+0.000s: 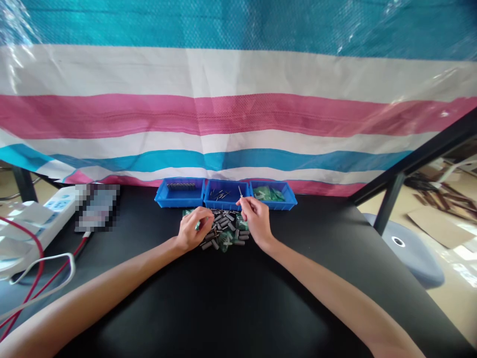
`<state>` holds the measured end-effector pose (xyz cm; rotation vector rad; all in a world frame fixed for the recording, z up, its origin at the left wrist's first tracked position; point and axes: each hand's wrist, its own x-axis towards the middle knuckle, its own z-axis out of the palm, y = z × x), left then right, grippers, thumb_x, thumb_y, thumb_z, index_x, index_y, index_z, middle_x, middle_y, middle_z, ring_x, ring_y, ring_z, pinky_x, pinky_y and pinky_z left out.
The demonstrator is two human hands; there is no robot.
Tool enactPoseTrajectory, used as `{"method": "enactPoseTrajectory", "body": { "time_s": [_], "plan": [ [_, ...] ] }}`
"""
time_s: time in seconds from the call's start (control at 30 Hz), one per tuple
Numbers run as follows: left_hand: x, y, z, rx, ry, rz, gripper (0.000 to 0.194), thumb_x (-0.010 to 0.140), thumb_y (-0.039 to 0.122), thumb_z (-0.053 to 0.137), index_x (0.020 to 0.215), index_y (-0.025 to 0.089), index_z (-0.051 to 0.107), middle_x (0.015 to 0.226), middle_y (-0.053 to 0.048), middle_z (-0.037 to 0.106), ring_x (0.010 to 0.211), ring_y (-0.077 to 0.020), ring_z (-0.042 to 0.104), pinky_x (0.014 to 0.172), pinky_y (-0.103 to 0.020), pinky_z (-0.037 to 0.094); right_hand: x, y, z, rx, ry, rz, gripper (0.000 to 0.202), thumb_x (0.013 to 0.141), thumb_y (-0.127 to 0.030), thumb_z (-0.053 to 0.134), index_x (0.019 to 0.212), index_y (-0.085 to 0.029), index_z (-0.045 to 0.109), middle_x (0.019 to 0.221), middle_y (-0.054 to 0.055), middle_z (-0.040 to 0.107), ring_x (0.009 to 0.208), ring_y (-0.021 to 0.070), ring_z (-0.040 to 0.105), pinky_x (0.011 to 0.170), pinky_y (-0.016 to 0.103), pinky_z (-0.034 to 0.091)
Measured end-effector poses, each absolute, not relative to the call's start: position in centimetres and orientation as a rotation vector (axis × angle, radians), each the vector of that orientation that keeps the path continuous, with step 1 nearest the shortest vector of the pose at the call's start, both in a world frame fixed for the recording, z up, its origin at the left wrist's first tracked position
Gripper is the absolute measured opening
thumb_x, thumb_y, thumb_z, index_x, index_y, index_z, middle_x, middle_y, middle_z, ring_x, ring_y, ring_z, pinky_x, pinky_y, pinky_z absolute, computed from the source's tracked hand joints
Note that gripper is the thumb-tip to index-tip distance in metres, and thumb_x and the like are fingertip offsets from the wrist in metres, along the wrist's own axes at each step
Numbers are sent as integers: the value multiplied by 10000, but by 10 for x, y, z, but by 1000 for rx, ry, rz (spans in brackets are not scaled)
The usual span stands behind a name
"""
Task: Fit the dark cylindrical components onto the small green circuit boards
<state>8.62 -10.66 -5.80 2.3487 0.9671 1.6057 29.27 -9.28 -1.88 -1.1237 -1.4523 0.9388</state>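
Observation:
My right hand [257, 221] pinches a thin metal pin [240, 191] between thumb and fingertips, its tip pointing up in front of the middle blue bin [227, 203]. Curled with fingertips pressed together, my left hand [195, 228] is over the left side of a pile; whatever it may hold is hidden. Between both hands lies that pile of grey cylinders [224, 220], thin metal pieces and green-tinted clear packets [225, 241]. Several dark pins [222, 194] lie in the middle bin.
The left blue bin [179, 200] holds a row of cylinders; green packets [269, 194] fill part of the right blue bin [278, 205]. A power strip [59, 201], a blurred phone-like device [97, 208] and red and white cables occupy the table's left. A striped sheet [238, 114] hangs behind.

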Motion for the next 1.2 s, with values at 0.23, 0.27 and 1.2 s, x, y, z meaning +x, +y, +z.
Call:
{"method": "enactPoseTrajectory", "body": {
  "time_s": [0.23,0.27,1.2],
  "plan": [
    [87,-107,-57,2344,966,1608,174,831,80,587,976,171,558,850,-39,634,659,-95,592,595,-201,477,307,-73,5,-1297,-1918,726,187,834,-263,570,755,-161,706,564,-12,574,523,110,496,547,231,348],
    [86,-107,-57,2345,965,1607,173,830,79,588,974,170,558,852,-40,634,662,-95,594,596,-201,478,309,-74,6,-1335,-2040,651,173,827,-226,572,736,-167,707,563,-9,589,533,115,512,558,233,346],
    [87,-108,-53,2332,992,1613,115,845,101,572,939,165,580,830,-47,635,676,-109,605,625,-216,493,288,-98,-17,-1623,-2380,299,137,803,-270,574,707,-188,629,648,39,666,651,189,647,562,248,363]
  ]
}}
